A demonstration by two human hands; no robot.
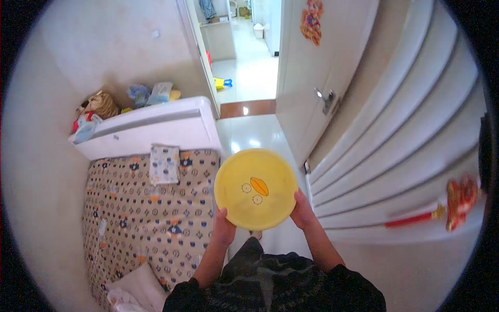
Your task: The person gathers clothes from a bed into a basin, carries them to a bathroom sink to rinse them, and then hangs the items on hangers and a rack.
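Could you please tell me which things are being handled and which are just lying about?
In hand:
Round yellow basin, held by its rim between left hand and right hand

Lying about:
Small patterned pillow on the bed
Brown bag and blue bag along the headboard

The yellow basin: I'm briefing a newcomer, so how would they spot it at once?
Start with the patterned bed on the left. Just right of it, the person's left hand and right hand hold the round yellow basin by its rim. Two printed round eyes and an orange beak set it apart from the bed's small repeated figures.
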